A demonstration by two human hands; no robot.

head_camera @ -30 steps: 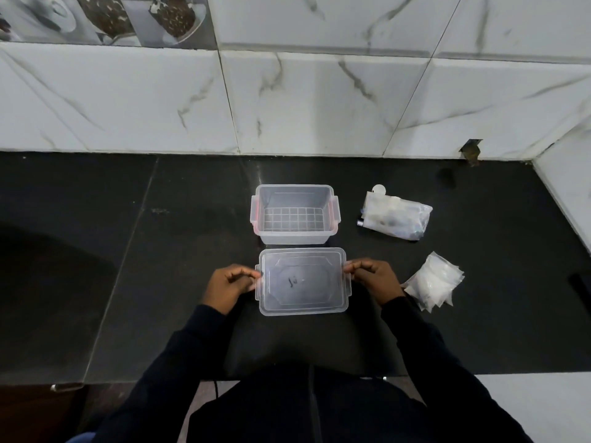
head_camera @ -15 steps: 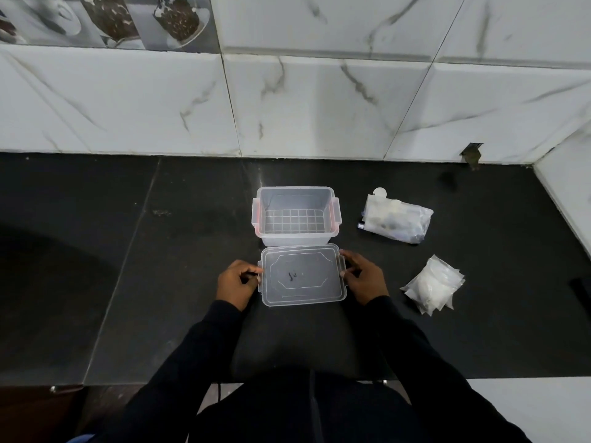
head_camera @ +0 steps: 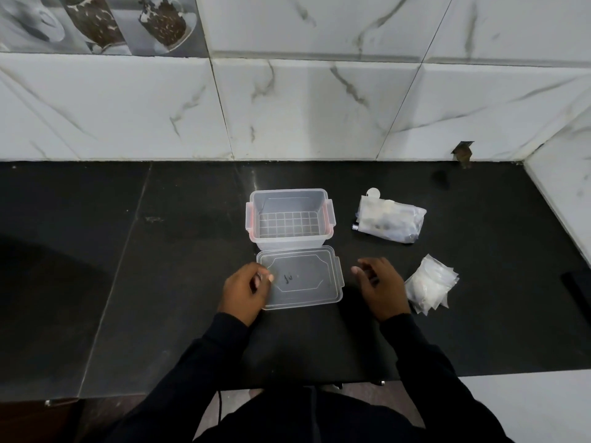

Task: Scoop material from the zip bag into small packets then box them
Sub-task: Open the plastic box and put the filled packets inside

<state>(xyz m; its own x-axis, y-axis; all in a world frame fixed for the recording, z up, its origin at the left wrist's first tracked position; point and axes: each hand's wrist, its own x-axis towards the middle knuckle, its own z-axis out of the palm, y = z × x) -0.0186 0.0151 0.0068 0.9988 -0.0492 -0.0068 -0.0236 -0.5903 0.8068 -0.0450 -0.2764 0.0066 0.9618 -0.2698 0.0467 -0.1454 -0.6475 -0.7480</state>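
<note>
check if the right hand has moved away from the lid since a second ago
Yes. The right hand has left the lid's right edge and shifted slightly right, toward the pile of small packets, which has stayed put.

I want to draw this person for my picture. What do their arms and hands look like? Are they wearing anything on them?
Both arms are covered by long, plain black sleeves that reach down to the wrists. I can't see any pattern or writing on them. The left hand and right hand are bare, with no gloves, rings or watch that I can see.
</note>
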